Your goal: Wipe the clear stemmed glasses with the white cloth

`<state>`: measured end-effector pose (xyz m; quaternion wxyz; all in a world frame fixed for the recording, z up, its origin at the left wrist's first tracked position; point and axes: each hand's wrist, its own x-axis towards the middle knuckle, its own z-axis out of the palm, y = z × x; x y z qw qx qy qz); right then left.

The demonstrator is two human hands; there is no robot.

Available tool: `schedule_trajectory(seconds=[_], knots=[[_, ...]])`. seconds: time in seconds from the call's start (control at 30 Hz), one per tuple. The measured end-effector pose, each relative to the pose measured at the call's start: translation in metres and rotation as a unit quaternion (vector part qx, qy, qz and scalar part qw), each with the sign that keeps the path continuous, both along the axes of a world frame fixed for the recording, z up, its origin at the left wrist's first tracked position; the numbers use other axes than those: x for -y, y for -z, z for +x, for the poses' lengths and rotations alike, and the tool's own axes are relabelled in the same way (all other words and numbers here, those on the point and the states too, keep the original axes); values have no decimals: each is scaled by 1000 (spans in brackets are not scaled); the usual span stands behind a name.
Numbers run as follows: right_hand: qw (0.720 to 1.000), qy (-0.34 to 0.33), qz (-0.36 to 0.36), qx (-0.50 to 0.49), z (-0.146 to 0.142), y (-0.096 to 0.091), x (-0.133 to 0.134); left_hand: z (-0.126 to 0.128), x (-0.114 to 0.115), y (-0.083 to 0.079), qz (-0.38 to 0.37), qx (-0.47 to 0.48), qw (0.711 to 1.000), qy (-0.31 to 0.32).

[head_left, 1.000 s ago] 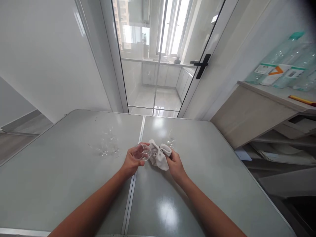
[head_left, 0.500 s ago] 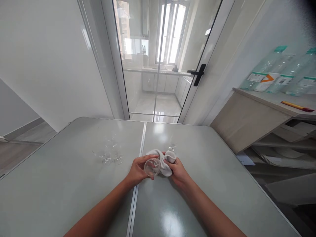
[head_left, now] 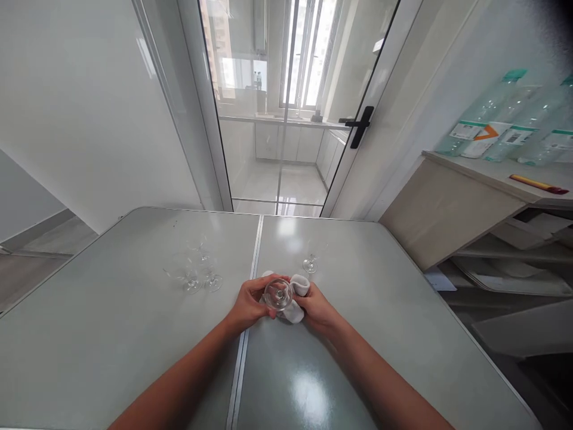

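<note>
My left hand (head_left: 248, 307) is closed around a clear wine glass (head_left: 278, 295), whose round opening is turned up toward me. A white cloth (head_left: 294, 312) is bunched in my right hand (head_left: 319, 309) and pressed against the right side of the glass. Part of the cloth also shows behind and below the glass, between the two hands. The fingers of my right hand are partly hidden by the folds. Just beyond my hands, another stemmed glass (head_left: 310, 264) stands upright on the table.
Several clear stemmed glasses (head_left: 192, 283) stand together on the left half of the grey table (head_left: 111, 334). A metal seam (head_left: 256, 251) divides the tabletop. At the right, a wooden shelf unit (head_left: 416, 209) holds plastic bottles (head_left: 470, 131). A glass door (head_left: 286, 143) lies beyond the table.
The glass in my left hand has turned slightly, and the cloth has shifted down a little against it. My right hand moved slightly left, uncovering the foot of the glass beyond.
</note>
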<state>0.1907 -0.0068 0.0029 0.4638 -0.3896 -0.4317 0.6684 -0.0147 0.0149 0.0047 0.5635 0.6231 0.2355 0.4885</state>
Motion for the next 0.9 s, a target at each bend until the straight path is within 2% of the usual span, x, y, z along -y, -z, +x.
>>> schedule_trajectory(seconds=[0.1,0.23,0.37,0.43,0.47,0.53,0.57,0.63,0.7,0.77,0.9], knots=[[995,15,43,92,3,1,-2,0,1,1,-7,11,1000,1],[954,67,112,269,7,-5,-7,2,1,1,-22,-1,999,-32],[904,136,153,374,8,-15,-6,6,-1,0,-29,14,993,-116],[897,139,188,376,9,-22,-1,7,-2,-2,-42,18,985,-164],[898,119,209,369,9,-25,3,7,-2,-3,-49,12,982,-183],[889,18,254,380,6,-31,11,8,-2,-5,-63,-8,975,-212],[868,-43,274,412,4,-33,16,8,-2,-6,-70,-19,972,-223],[796,-136,292,513,-5,-37,25,10,-1,-6,-82,-36,968,-235],[725,-150,277,612,-14,-40,32,11,-1,-6,-85,-43,968,-232],[686,-147,259,663,-23,-42,35,12,0,-5,-81,-47,969,-227],[677,-170,247,672,-30,-44,34,15,-1,-6,-87,-59,972,-209]])
